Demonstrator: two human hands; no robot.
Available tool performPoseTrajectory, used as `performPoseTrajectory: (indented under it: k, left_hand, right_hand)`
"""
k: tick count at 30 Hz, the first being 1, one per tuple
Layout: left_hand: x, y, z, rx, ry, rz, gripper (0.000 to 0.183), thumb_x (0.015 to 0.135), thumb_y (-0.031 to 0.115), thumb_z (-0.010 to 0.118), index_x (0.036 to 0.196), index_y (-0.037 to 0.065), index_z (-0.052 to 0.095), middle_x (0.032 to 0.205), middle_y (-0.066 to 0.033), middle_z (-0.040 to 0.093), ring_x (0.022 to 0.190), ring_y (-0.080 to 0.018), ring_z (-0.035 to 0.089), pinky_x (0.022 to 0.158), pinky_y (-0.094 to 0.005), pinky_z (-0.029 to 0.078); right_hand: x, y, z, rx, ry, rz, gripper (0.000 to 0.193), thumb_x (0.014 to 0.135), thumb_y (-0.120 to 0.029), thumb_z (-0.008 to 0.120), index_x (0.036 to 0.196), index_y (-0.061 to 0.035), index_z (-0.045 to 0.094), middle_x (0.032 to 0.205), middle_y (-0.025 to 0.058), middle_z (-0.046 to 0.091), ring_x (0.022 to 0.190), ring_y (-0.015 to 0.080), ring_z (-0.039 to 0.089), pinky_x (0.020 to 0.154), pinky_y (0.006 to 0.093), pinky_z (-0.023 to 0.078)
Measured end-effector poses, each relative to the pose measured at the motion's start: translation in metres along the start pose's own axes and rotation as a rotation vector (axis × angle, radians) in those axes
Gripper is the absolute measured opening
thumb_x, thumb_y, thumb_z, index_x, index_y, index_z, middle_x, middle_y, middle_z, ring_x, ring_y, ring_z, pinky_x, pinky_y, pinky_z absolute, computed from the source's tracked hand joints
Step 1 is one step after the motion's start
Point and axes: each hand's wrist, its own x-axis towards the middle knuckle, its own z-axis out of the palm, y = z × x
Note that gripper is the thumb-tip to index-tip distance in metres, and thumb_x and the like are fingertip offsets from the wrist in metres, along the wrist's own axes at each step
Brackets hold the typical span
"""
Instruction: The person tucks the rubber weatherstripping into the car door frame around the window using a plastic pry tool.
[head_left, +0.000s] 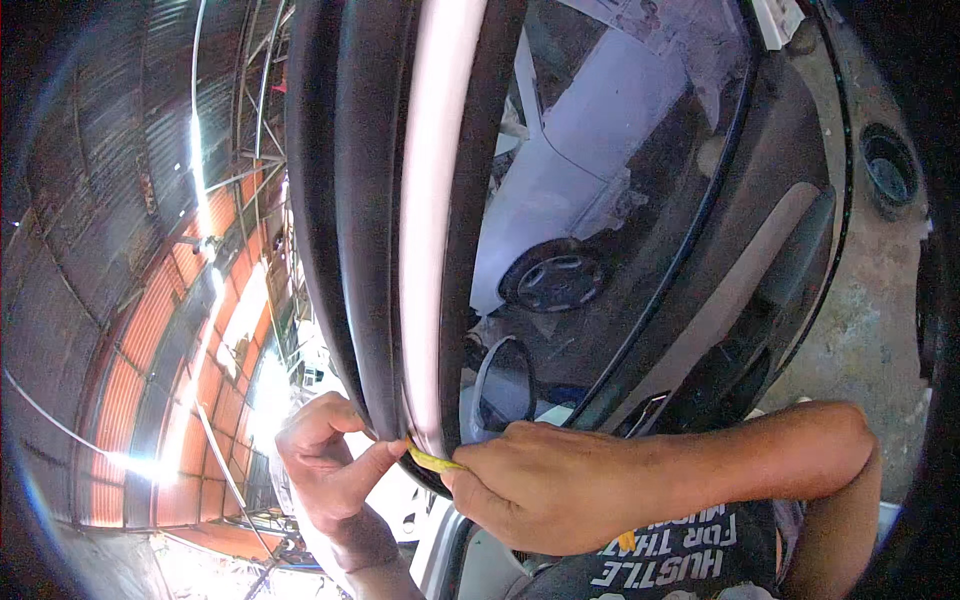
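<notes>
A car door's window frame runs up the middle, with a pale pinkish strip between black edges. Near its lower end, a narrow yellow strip of what looks like tape crosses the frame. At the strip's left end, my left hand is closed, thumb and forefinger pinched by the frame's edge. My right hand pinches the other end, its fingers curled and partly hidden under the knuckles; that forearm reaches in from the right across the door. A side mirror shows just above my right hand.
Window glass fills the right middle; a pale car with a dark wheel shows in it. The dark door panel curves down the right, beside concrete floor with a black round tub. Corrugated orange and grey sheeting stands left.
</notes>
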Motion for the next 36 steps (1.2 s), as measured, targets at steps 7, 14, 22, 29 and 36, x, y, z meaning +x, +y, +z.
performPoseTrajectory:
  k: [7, 14, 22, 29, 36]
  left_hand:
    - [0.002, 0.004, -0.002, 0.108, -0.035, 0.072, 0.037, 0.056, 0.015, 0.092, 0.07, 0.002, 0.061, 0.067, -0.0089, 0.061, 0.061, -0.0162, 0.056, 0.059, -0.0278, 0.04]
    - [-0.001, 0.012, 0.008, 0.051, 0.014, 0.001, 0.049, 0.049, 0.028, 0.097, 0.071, 0.001, 0.063, 0.071, -0.0064, 0.065, 0.065, -0.0145, 0.06, 0.062, -0.0269, 0.044]
    - [0.003, 0.033, 0.024, 0.074, 0.107, -0.035, 0.056, 0.049, 0.034, 0.097, 0.081, 0.0, 0.066, 0.077, -0.0043, 0.069, 0.073, -0.0138, 0.062, 0.067, -0.0278, 0.047]
    - [-0.017, 0.021, 0.023, 0.365, 0.216, -0.11, 0.072, 0.051, 0.044, 0.093, 0.097, -0.003, 0.062, 0.082, -0.0092, 0.067, 0.074, -0.0219, 0.064, 0.069, -0.0314, 0.048]
    - [-0.017, 0.014, 0.035, 0.613, 0.235, 0.114, 0.075, 0.069, 0.063, 0.077, 0.102, -0.002, 0.059, 0.086, -0.0145, 0.062, 0.074, -0.0343, 0.063, 0.07, -0.0383, 0.049]
  right_hand:
    - [-0.001, -0.013, 0.012, 0.06, 0.089, 0.205, 0.02, 0.089, -0.011, 0.052, 0.089, 0.0084, 0.053, 0.068, 0.022, 0.056, 0.059, 0.0409, 0.061, 0.053, 0.0513, 0.049]
    - [0.004, -0.027, 0.016, 0.352, 0.138, 0.471, 0.026, 0.095, -0.018, 0.048, 0.088, 0.0059, 0.055, 0.07, 0.0252, 0.059, 0.07, 0.0423, 0.065, 0.06, 0.0524, 0.049]
    - [0.006, -0.015, 0.002, 1.017, -0.012, 0.68, 0.047, 0.104, -0.038, 0.039, 0.097, 0.0026, 0.061, 0.069, -0.0001, 0.051, 0.067, 0.0112, 0.051, 0.062, 0.0321, 0.044]
    - [0.008, -0.007, -0.005, 0.516, -0.028, 0.454, 0.034, 0.092, -0.014, 0.049, 0.077, 0.0133, 0.063, 0.067, 0.0288, 0.062, 0.069, 0.0434, 0.067, 0.066, 0.05, 0.053]
    - [0.01, -0.014, -0.015, 0.422, -0.094, 0.464, 0.017, 0.078, -0.005, 0.057, 0.08, 0.0088, 0.067, 0.07, 0.0295, 0.065, 0.066, 0.043, 0.069, 0.06, 0.05, 0.055]
